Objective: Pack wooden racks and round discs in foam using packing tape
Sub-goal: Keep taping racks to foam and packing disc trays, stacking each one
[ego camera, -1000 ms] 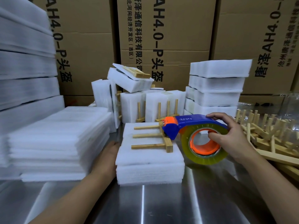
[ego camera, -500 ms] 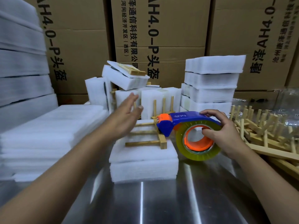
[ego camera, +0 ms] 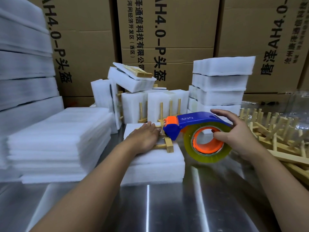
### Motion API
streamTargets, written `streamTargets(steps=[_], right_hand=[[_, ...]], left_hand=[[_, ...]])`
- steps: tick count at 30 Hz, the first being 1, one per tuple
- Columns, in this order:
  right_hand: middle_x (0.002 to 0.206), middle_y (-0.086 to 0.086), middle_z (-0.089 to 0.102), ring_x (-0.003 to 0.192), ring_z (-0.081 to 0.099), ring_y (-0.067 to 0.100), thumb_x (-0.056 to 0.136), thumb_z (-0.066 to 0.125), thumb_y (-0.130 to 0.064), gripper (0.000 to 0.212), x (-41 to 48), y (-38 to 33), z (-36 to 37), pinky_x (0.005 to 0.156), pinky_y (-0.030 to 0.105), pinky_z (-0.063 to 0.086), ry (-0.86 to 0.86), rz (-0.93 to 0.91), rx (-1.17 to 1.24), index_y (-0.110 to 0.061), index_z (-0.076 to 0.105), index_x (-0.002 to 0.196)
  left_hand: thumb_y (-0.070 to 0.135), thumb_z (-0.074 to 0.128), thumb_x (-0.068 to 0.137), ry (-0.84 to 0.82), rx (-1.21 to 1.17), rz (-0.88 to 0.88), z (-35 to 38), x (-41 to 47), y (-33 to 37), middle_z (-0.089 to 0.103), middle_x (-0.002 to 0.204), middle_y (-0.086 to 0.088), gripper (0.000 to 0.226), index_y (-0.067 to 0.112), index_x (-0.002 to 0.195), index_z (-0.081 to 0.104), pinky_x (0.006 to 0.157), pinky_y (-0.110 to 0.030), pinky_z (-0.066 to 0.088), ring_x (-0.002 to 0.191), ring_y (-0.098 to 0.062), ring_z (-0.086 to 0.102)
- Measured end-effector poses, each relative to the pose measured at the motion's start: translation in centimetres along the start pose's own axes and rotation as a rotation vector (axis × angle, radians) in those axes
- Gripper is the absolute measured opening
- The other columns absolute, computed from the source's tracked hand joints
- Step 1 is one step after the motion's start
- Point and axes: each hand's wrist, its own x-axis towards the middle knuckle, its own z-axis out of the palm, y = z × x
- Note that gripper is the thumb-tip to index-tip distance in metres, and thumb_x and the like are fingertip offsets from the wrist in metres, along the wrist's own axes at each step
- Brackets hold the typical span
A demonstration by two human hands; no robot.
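A white foam pack (ego camera: 155,166) lies on the steel table with a wooden rack (ego camera: 168,144) flat on top. My left hand (ego camera: 143,138) rests palm down on the rack and foam, fingers straight, fingertips at the dispenser's nose. My right hand (ego camera: 234,136) grips a blue and orange tape dispenser (ego camera: 192,124), thumb inside the orange core of its clear tape roll (ego camera: 207,144). The dispenser's nose touches the rack's far end. No round disc shows in this pack.
Flat foam sheets (ego camera: 55,143) are stacked at the left, with taller foam behind them. Wrapped foam packs (ego camera: 219,86) stand at the back centre and right. Loose wooden racks (ego camera: 280,134) pile up at the right. Cardboard boxes (ego camera: 167,39) form the back wall.
My left hand rose from the foam pack's left side, swung over it and came down flat on the rack. The dispenser stayed at the rack's far end in my right hand.
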Motion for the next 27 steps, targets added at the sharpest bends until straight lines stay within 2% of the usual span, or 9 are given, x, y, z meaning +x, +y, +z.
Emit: streamTargets(steps=[3,6,8,10,11,13,15,22,27], right_hand=[[0.125,-0.009,0.052,0.078,0.068,0.015,0.073,0.067,0.009,0.074,0.2,-0.1,-0.8,0.058,0.022,0.053,-0.018,-0.011,0.007,-0.056,0.058,0.107],[0.124,-0.007,0.056,0.072,0.059,0.026,0.073,0.062,0.016,0.079,0.1,-0.1,-2.9,0.066,0.037,0.048,0.027,-0.02,0.029,-0.055,0.062,0.106],[0.124,-0.005,0.057,0.077,0.055,0.028,0.073,0.06,0.02,0.079,0.2,-0.3,-4.5,0.074,0.043,0.045,0.027,-0.027,0.043,-0.053,0.066,0.104],[0.124,-0.005,0.056,0.085,0.061,0.024,0.073,0.06,0.021,0.077,0.4,-0.8,-5.4,0.077,0.038,0.05,-0.009,-0.047,-0.002,-0.051,0.068,0.1],[0.123,-0.006,0.054,0.09,0.062,0.014,0.072,0.06,0.021,0.076,0.5,-1.2,-5.6,0.076,0.029,0.052,-0.034,-0.062,-0.049,-0.049,0.068,0.1],[0.119,-0.008,0.049,0.093,0.056,-0.006,0.073,0.06,0.021,0.074,0.7,-1.9,-5.6,0.07,0.013,0.049,-0.081,-0.071,-0.131,-0.046,0.066,0.103],[0.116,-0.012,0.043,0.09,0.05,-0.016,0.074,0.058,0.02,0.071,0.8,-2.2,-5.4,0.066,0.008,0.047,-0.159,-0.065,-0.213,-0.043,0.064,0.106],[0.117,-0.021,0.036,0.09,0.053,-0.002,0.077,0.057,0.014,0.075,0.4,-1.4,-4.4,0.065,0.022,0.05,-0.345,-0.065,-0.357,-0.051,0.059,0.113],[0.12,-0.018,0.038,0.101,0.049,-0.008,0.077,0.057,0.014,0.074,-0.2,-0.3,-4.1,0.068,0.012,0.047,-0.302,-0.052,-0.306,-0.05,0.058,0.114]], left_hand=[[0.017,0.012,0.103,-0.015,0.046,0.016,0.0,-0.1,-0.1,0.027,0.146,-0.013,0.044,0.003,0.14,0.032,0.111,-0.047,0.023,0.142,-0.033,0.013],[0.025,0.01,0.103,-0.056,0.066,0.033,0.1,-0.5,-0.1,0.006,0.158,-0.008,0.048,0.009,0.147,0.022,0.116,-0.045,0.013,0.146,-0.023,0.0],[0.029,0.009,0.103,-0.063,0.031,0.032,0.0,-0.7,0.1,-0.001,0.159,-0.008,0.05,0.011,0.15,0.015,0.117,-0.042,0.01,0.146,-0.018,-0.003],[0.031,0.01,0.103,-0.07,0.024,0.032,0.0,-0.7,0.2,-0.004,0.159,-0.005,0.051,0.012,0.151,0.011,0.117,-0.041,0.006,0.146,-0.016,-0.006],[0.03,0.01,0.103,-0.071,0.033,0.035,0.1,-0.7,0.1,-0.005,0.159,-0.005,0.052,0.011,0.151,0.01,0.117,-0.042,0.005,0.146,-0.016,-0.007],[0.031,0.01,0.103,-0.066,0.04,0.038,0.1,-0.6,0.0,-0.002,0.16,-0.005,0.052,0.009,0.151,0.011,0.117,-0.043,0.006,0.146,-0.016,-0.007],[0.03,0.01,0.103,-0.06,0.05,0.048,0.1,-0.7,0.0,-0.001,0.16,-0.005,0.052,0.009,0.151,0.012,0.117,-0.043,0.007,0.146,-0.016,-0.006],[0.028,0.01,0.103,-0.059,0.053,0.078,0.0,-0.7,0.1,-0.002,0.159,-0.005,0.049,0.015,0.15,0.015,0.117,-0.041,0.008,0.146,-0.017,-0.005],[0.031,0.01,0.103,-0.053,0.011,0.057,0.3,-0.5,-0.2,0.001,0.159,-0.006,0.052,0.009,0.15,0.015,0.117,-0.041,0.009,0.146,-0.017,-0.003]])
